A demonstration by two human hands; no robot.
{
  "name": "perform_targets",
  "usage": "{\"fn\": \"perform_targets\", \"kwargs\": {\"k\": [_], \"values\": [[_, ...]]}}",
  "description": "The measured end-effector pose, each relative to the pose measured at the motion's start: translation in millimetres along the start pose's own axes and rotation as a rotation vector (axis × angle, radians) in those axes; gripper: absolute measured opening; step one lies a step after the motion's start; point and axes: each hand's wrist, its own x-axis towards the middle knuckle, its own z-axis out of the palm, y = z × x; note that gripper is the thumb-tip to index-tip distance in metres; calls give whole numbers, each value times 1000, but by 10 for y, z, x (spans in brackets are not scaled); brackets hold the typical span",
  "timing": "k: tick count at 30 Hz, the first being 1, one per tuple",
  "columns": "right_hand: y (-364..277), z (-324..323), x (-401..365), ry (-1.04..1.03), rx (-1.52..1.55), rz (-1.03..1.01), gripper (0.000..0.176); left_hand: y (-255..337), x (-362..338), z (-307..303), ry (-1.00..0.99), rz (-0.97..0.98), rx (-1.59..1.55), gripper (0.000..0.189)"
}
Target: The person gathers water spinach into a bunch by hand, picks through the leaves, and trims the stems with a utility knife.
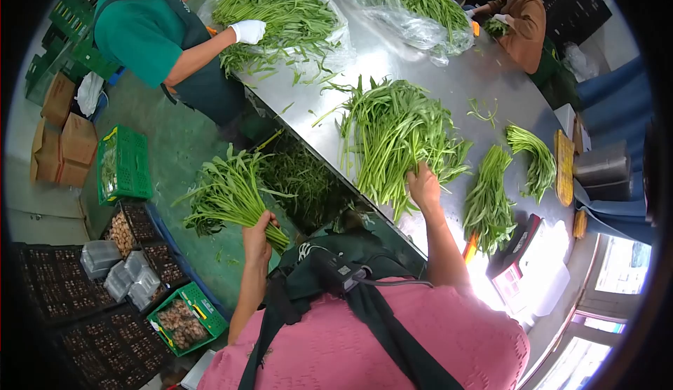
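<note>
My left hand [258,238] is closed round the stems of a bunch of water spinach [228,188], held out over the floor beside the table with its leaves pointing away. My right hand [424,187] has its fingers curled into the near side of a large loose pile of water spinach [396,134] on the metal table [515,99]; its fingertips are partly hidden among the stems. To the right of the pile lie two separate bunches, a nearer bunch [491,197] and a farther bunch [534,159].
Scales [522,257] and an orange-handled tool [470,247] sit at the table's right. Two gloved people, one in green [137,32] and one in brown [526,29], handle greens across the table. Loose greens [298,180] fill a dark container below. Crates [126,162] stand left.
</note>
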Motion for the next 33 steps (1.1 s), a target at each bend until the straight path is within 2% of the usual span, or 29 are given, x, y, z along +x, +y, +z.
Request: {"fn": "perform_targets", "kwargs": {"k": [1,3,5,7,8,9,11,15,17,18,19,21,24,25,27,29,30,31,33], "values": [[-99,-63,-24,-5,2,-1,30,16,-25,-8,5,0,2,8],[-308,-280,-22,475,2,-283,40,41,-42,9,-17,-19,14,14],[-504,-416,40,528,7,-321,43,17,-27,-15,-24,-15,23,15],[-647,-435,99,321,231,-355,40,25,-26,-2,-34,-9,29,15],[-676,-334,153,214,211,-404,41,37,-32,19,-29,-9,35,15],[-781,-297,180,216,210,-403,41,48,-33,35,-24,-7,38,15],[-986,-232,209,-199,-152,-294,35,1,24,13,-33,-26,48,15],[-1043,-151,258,-156,-246,-250,34,35,15,80,-49,-6,42,13],[-984,-195,236,10,-44,-159,31,39,-12,80,-43,2,33,12],[-1017,-203,226,22,-68,-160,26,34,-22,63,-39,8,32,12],[-897,-325,235,202,68,-218,18,13,-13,26,-34,5,25,12],[-839,-553,228,338,176,-229,17,-16,49,-61,-41,19,13,9],[-973,-1033,131,536,274,-299,37,15,84,-137,-33,24,-13,9],[-996,-1092,69,566,351,-191,38,27,97,-154,-33,24,-19,9],[-1115,-1112,-9,561,874,-147,27,60,137,-183,-25,9,15,8],[-826,-831,48,300,1142,92,9,98,185,-177,-49,23,8,8],[-720,-648,90,76,1293,385,14,116,205,-177,-70,35,6,8],[-837,-555,16,30,1360,468,20,142,215,-181,-71,37,2,8],[-1110,-542,-162,-38,1461,280,22,193,247,-187,-81,-2,29,9]]}}
